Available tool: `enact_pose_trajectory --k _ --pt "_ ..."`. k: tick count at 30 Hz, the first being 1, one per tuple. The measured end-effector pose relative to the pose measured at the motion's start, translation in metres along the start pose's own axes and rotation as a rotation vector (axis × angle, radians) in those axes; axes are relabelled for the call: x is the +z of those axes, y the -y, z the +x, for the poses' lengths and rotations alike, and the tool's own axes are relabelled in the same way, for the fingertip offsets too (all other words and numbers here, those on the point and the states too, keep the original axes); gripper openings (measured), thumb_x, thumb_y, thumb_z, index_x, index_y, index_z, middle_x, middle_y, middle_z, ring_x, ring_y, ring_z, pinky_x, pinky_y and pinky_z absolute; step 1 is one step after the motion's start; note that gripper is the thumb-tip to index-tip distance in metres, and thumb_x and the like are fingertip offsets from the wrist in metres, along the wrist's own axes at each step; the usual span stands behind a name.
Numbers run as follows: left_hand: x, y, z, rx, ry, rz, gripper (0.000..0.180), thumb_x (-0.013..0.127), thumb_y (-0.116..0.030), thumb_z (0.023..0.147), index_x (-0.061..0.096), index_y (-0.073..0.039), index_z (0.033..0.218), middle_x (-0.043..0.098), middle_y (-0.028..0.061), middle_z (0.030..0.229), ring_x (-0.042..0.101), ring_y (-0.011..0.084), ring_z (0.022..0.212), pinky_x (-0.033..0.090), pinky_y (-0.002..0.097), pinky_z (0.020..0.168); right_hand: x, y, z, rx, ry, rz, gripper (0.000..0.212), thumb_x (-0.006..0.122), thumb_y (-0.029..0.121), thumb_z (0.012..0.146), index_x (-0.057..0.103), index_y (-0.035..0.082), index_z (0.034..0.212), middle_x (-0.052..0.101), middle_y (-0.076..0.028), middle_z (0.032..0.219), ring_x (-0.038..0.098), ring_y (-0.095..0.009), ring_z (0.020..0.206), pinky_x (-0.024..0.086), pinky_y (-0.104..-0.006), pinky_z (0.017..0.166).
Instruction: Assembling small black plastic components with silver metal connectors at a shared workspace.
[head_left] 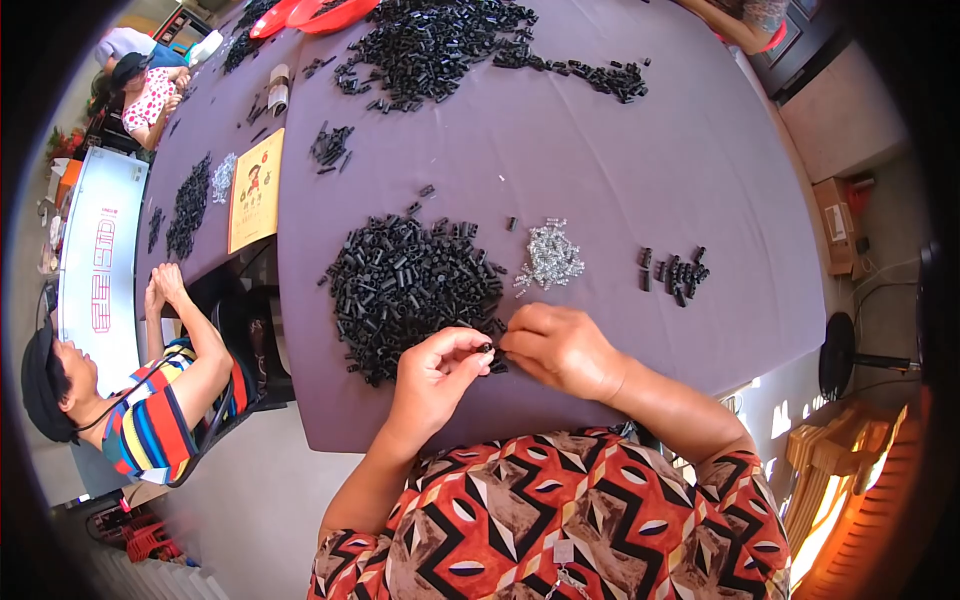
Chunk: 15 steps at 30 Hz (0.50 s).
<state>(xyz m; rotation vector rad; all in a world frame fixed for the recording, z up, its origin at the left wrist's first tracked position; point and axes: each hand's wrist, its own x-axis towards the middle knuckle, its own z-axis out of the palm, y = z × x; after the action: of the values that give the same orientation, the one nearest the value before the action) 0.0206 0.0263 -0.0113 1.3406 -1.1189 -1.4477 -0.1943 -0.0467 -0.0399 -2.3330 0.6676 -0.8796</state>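
Note:
Between the thumb and forefinger of my left hand (432, 385) is a small black tube-shaped part (486, 348), with its round end showing. My right hand (565, 348) is just beside it, its fingers pinched together; whatever they hold, if anything, is too small to make out. Both hands are over the near edge of a big heap of black tube parts (405, 285). Beyond my right hand lies a small pile of clear, glassy pieces (551, 255). Farther right, several black parts (676, 272) lie in a loose group.
A grey-purple cloth (700, 180) covers the table. Another large black heap (435, 45) lies at the far side, near red basins (315, 12). A yellow booklet (256, 195) rests at the left edge. A person in a striped shirt (170, 400) sits left; other people are farther off.

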Motion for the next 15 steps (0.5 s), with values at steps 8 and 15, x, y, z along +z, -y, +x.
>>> enact_pose_trajectory --k 8,15 --pt "0.001 0.001 0.000 0.010 -0.029 0.055 0.019 0.070 0.002 0.094 0.071 0.002 0.112 0.070 0.0040 0.101 0.066 0.0078 0.083 0.055 0.0224 0.074 0.000 0.007 0.002 0.036 0.051 -0.038 0.019 0.076 0.006 0.080 0.068 0.006 0.097 0.062 -0.008 0.094 0.066 -0.029 0.084 0.056 -0.0397 0.071" --pt "0.008 -0.005 0.002 0.073 -0.014 0.268 0.017 0.072 0.001 0.092 0.071 0.002 0.109 0.070 0.0032 0.098 0.063 0.0064 0.080 0.051 0.0218 0.070 -0.010 0.004 0.001 0.262 -0.008 0.490 0.015 0.071 0.000 0.088 0.066 0.001 0.102 0.065 -0.011 0.097 0.068 -0.030 0.085 0.056 -0.0374 0.073"
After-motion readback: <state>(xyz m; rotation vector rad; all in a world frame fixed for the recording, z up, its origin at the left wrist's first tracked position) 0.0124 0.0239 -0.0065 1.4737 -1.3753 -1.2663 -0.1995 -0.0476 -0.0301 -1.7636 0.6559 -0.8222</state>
